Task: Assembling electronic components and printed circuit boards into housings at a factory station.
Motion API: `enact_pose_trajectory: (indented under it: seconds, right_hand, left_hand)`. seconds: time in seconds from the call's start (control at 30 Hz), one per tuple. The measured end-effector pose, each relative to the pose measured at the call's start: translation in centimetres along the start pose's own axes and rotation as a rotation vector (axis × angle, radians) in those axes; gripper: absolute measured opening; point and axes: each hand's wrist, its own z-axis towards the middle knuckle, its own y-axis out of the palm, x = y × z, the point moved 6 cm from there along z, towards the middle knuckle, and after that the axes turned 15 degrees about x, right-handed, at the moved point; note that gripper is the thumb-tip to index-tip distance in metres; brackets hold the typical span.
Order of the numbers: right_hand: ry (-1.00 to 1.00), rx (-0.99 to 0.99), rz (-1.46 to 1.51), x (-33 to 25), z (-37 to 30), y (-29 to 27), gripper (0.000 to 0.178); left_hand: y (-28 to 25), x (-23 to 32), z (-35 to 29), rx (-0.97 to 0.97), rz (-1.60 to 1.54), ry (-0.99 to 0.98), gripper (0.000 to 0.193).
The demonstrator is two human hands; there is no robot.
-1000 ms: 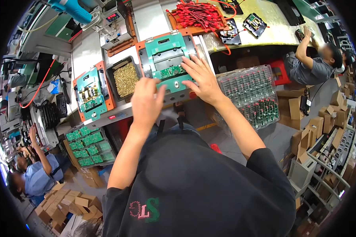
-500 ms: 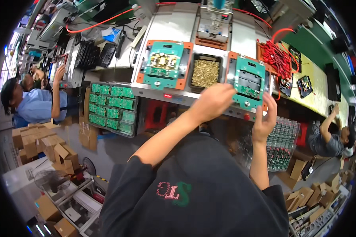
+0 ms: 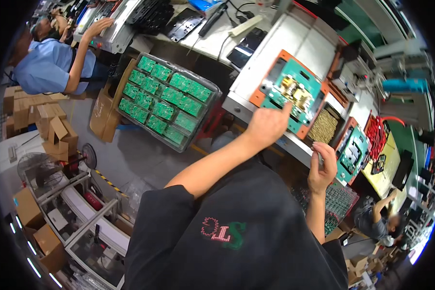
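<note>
My left hand (image 3: 269, 126) reaches to the green fixture (image 3: 300, 71) on its orange base. Its index finger is stretched out at the near edge of the gold-coloured metal parts (image 3: 295, 92) in the fixture; the other fingers are curled and partly hidden. In front of the bin of small brass-coloured pieces (image 3: 325, 126), my right hand (image 3: 323, 168) is raised with its fingertips drawn together. Whatever they hold is too small to name. A second green fixture (image 3: 345, 162) with a dark framed part stands right of the bin, beyond my right hand.
A tray of green circuit boards (image 3: 181, 99) is at the left, with another tray of boards (image 3: 340, 205) low on the right. Red wires (image 3: 376, 135) lie beyond the second fixture. Co-workers sit left (image 3: 58, 65) and right (image 3: 379, 220). Cardboard boxes (image 3: 58, 130) stand at far left.
The view has turned left, so the bench now appears further right. My left hand has gone from the right fixture to the left one. My right hand has left the right fixture's edge.
</note>
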Motion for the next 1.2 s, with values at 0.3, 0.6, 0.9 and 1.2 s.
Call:
enact_pose_trajectory:
  seconds: [0.3,0.6,0.9,1.2]
  right_hand:
    - [0.022,-0.107,-0.021,-4.3,1.5,6.5,0.020]
    - [-0.145,-0.257,-0.041,-7.0,4.0,10.9,0.030]
    - [0.040,-0.090,0.035,-6.5,3.2,8.7,0.028]
    - [0.451,0.450,-0.165,1.6,2.5,-3.6,0.015]
  left_hand:
    - [-6.6,-23.3,-11.6,0.206,0.215,-0.475,0.041]
    - [-1.8,-32.9,-18.4,-0.062,0.277,-0.409,0.062]
    - [-10.1,-36.5,-12.5,0.204,-0.719,-1.250,0.034]
    - [-11.2,-30.7,-5.9,0.065,-0.758,-1.042,0.037]
